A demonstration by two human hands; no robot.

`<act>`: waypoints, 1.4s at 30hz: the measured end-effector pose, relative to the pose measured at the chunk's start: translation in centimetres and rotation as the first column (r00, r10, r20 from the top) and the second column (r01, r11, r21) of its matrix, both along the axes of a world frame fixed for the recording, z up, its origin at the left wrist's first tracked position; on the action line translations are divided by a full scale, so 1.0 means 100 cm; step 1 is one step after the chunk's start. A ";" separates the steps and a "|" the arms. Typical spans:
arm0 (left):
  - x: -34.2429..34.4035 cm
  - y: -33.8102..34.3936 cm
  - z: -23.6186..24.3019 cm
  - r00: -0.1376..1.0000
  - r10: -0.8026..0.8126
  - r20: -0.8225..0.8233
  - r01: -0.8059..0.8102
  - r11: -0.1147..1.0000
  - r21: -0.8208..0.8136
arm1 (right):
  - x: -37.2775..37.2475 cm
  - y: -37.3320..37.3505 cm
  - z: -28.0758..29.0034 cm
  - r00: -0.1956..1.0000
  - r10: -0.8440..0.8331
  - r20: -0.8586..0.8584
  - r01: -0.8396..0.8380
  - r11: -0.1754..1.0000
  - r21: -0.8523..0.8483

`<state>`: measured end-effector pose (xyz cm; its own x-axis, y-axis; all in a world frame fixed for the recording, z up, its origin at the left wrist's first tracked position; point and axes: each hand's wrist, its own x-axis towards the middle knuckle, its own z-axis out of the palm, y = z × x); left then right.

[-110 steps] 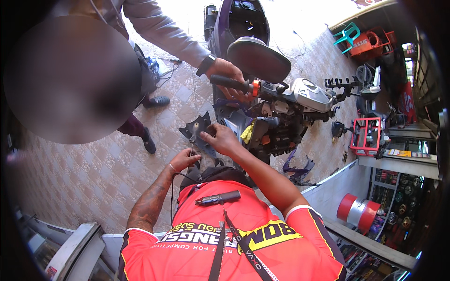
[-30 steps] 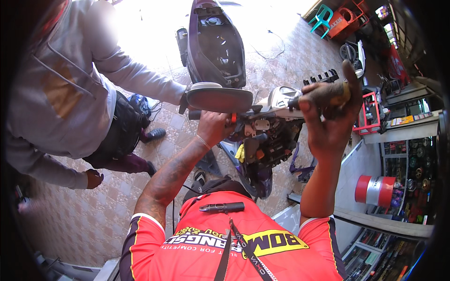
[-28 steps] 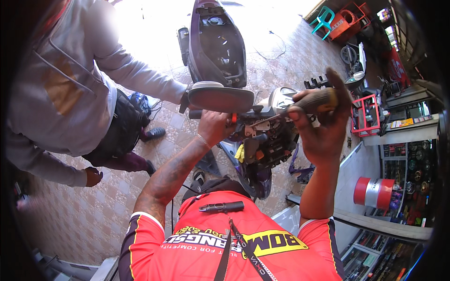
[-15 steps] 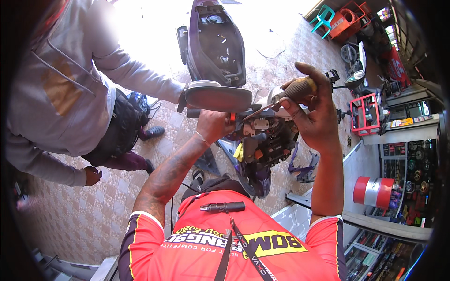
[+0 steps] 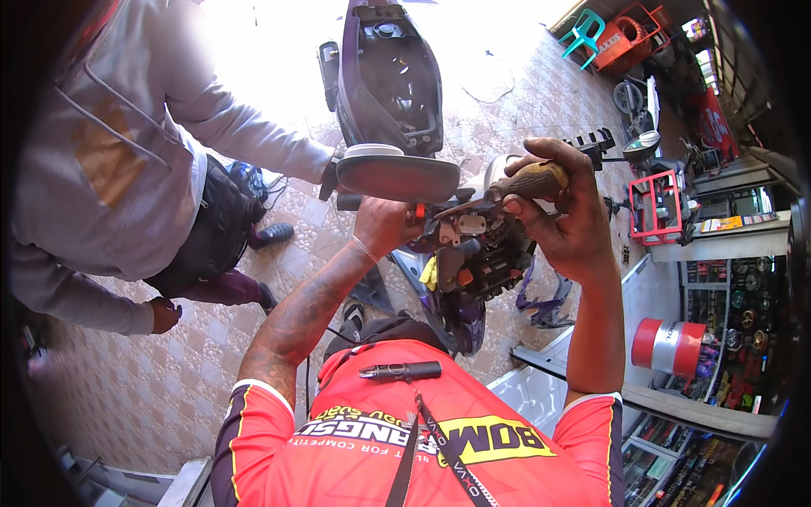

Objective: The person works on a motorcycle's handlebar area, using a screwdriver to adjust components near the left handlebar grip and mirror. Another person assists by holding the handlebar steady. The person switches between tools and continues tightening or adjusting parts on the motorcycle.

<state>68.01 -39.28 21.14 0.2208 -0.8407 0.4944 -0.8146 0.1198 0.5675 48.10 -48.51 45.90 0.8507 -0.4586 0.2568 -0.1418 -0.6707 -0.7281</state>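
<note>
The stripped front of a scooter stands before me, its handlebar [image 5: 347, 203] uncovered and its wiring and brackets [image 5: 486, 262] bare. My left hand [image 5: 382, 226] is closed round the handlebar beside a small orange part, its fingertips partly hidden under a round-edged mirror [image 5: 397, 176]. Between the thumb and fingers of my right hand [image 5: 568, 211] is a screwdriver [image 5: 536, 182] with a worn brown handle. Its shaft slants left and down to the metal bracket at the bar's middle. Where the tip sits I cannot tell.
At the left a person in a grey hoodie [image 5: 127, 186] reaches one hand behind the mirror. The scooter's open seat compartment [image 5: 397, 76] lies beyond. To the right are a red metal frame [image 5: 657, 207], a red and white drum [image 5: 669, 346], shelves of parts, and a green chair [image 5: 583, 35].
My right hand has come down a little with the screwdriver, and its raised fingers have bent closer over the handle. My left hand stays on the handlebar.
</note>
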 end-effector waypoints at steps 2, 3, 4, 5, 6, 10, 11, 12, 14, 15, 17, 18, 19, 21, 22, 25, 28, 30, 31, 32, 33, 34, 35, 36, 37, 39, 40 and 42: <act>0.000 -0.001 -0.001 1.000 0.004 0.004 -0.004 1.000 -0.023 | 0.001 -0.001 -0.010 1.000 0.000 0.021 0.000 1.000 -0.005; 0.000 -0.003 0.000 1.000 0.008 0.011 -0.008 0.999 -0.033 | 0.003 0.000 -0.016 1.000 -0.002 0.030 0.002 1.000 -0.005; 0.000 -0.003 0.000 1.000 0.009 0.016 -0.008 0.999 -0.032 | 0.004 0.001 -0.022 0.999 -0.002 0.041 0.003 1.000 -0.024; 0.000 -0.003 0.001 0.999 0.018 0.032 -0.016 0.998 -0.061 | 0.005 0.001 -0.027 0.999 0.001 0.050 0.001 0.999 -0.041; 0.001 -0.003 0.001 0.999 0.023 0.045 -0.019 0.997 -0.079 | 0.006 0.001 -0.032 0.998 0.004 0.058 -0.001 0.998 -0.059; 0.000 -0.003 0.004 0.998 0.032 0.055 -0.025 0.993 -0.118 | 0.007 -0.003 -0.040 0.999 0.003 0.036 0.004 0.982 -0.187; 0.000 -0.004 0.004 0.999 0.029 0.041 -0.024 0.994 -0.105 | 0.007 -0.005 -0.041 1.000 0.017 0.025 -0.011 0.975 -0.222; -0.001 -0.004 0.004 0.999 0.022 0.026 -0.020 0.996 -0.089 | 0.006 -0.005 -0.041 1.000 0.016 0.008 -0.014 0.970 -0.241; 0.001 -0.005 0.004 1.000 0.011 0.025 -0.009 0.997 -0.072 | 0.007 -0.007 -0.043 1.000 0.003 0.008 -0.001 0.981 -0.196; 0.002 -0.005 0.003 0.999 0.006 0.035 -0.004 0.998 -0.067 | 0.008 -0.008 -0.043 1.000 -0.005 0.005 0.006 0.986 -0.167; 0.003 -0.003 0.002 0.998 0.010 0.054 -0.007 0.999 -0.051 | 0.009 -0.008 -0.045 0.999 -0.010 0.032 0.014 0.992 -0.124; 0.003 -0.003 0.001 0.998 0.015 0.064 -0.012 0.999 -0.042 | 0.009 -0.007 -0.045 0.999 -0.004 0.048 0.009 0.995 -0.101; 0.003 -0.003 0.001 0.997 0.019 0.076 -0.017 0.999 -0.037 | 0.010 -0.007 -0.045 0.999 -0.013 0.048 0.017 0.995 -0.098; 0.003 -0.003 0.000 0.996 0.019 0.083 -0.015 0.999 -0.043 | 0.011 -0.006 -0.045 0.997 -0.024 0.069 0.031 0.995 -0.093; 0.003 -0.003 0.000 0.996 0.019 0.088 -0.014 0.999 -0.050 | 0.012 -0.005 -0.045 0.997 -0.035 0.071 0.043 0.992 -0.116; 0.001 -0.004 0.001 0.997 0.032 0.076 -0.027 0.998 -0.061 | 0.015 0.000 -0.045 0.988 -0.094 0.126 0.113 0.981 -0.155; 0.001 -0.004 0.003 0.998 0.030 0.062 -0.027 0.998 -0.052 | 0.020 0.007 -0.047 0.976 -0.164 0.142 0.189 0.964 -0.189; 0.001 -0.004 0.002 0.997 0.027 0.067 -0.023 0.998 -0.062 | 0.023 0.012 -0.049 0.968 -0.201 0.151 0.235 0.935 -0.264; 0.001 -0.003 0.002 0.997 0.027 0.073 -0.022 0.998 -0.067 | 0.024 0.015 -0.049 0.967 -0.214 0.140 0.248 0.913 -0.323; 0.001 -0.003 0.002 0.997 0.030 0.074 -0.025 0.997 -0.067 | 0.024 0.017 -0.049 0.965 -0.226 0.129 0.259 0.888 -0.381; 0.001 -0.003 0.002 0.996 0.034 0.077 -0.029 0.997 -0.067 | 0.025 0.019 -0.048 0.963 -0.242 0.119 0.270 0.860 -0.434; 0.001 -0.003 0.002 0.996 0.038 0.082 -0.033 0.998 -0.062 | 0.026 0.021 -0.047 0.963 -0.245 0.111 0.268 0.843 -0.466; 0.001 -0.003 0.002 0.997 0.030 0.074 -0.025 0.998 -0.059 | 0.027 0.022 -0.046 0.962 -0.252 0.103 0.270 0.826 -0.495; 0.001 -0.003 0.002 0.997 0.022 0.067 -0.019 0.999 -0.051 | 0.028 0.023 -0.044 0.962 -0.261 0.082 0.265 0.813 -0.519; 0.001 -0.003 0.002 0.998 0.015 0.061 -0.012 0.999 -0.044 | 0.028 0.024 -0.042 0.962 -0.268 0.054 0.255 0.809 -0.530; 0.001 -0.003 0.001 0.998 0.020 0.063 -0.015 0.998 -0.066 | 0.028 0.026 -0.036 0.963 -0.270 -0.009 0.221 0.808 -0.546; 0.002 -0.003 0.001 0.998 0.023 0.064 -0.018 0.997 -0.076 | 0.030 0.026 -0.034 0.971 -0.237 0.017 0.211 0.829 -0.519; 0.002 -0.003 0.001 0.997 0.026 0.069 -0.021 0.997 -0.071 | 0.030 0.027 -0.027 0.984 -0.167 0.071 0.180 0.867 -0.465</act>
